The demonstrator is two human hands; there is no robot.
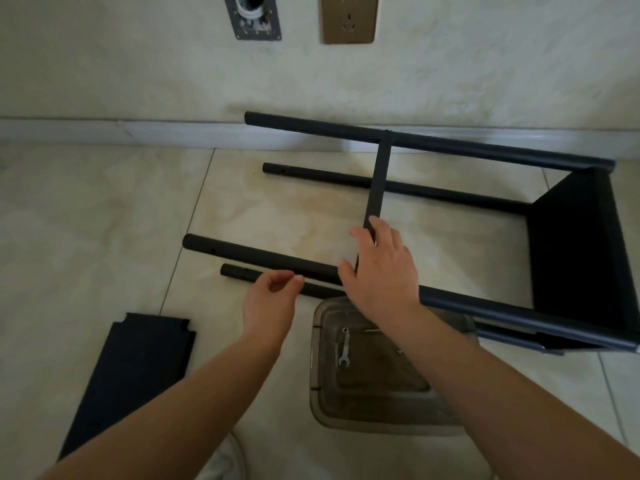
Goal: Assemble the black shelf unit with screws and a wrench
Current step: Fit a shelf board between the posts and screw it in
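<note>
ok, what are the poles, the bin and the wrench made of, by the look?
Poles: probably steel tube with matte black coating; round, thin, with drilled holes near the ends.
Bin: clear, brown-tinted plastic; the floor shows through its walls.
Wrench: bare bright metal, likely stamped steel; flat and silvery.
</note>
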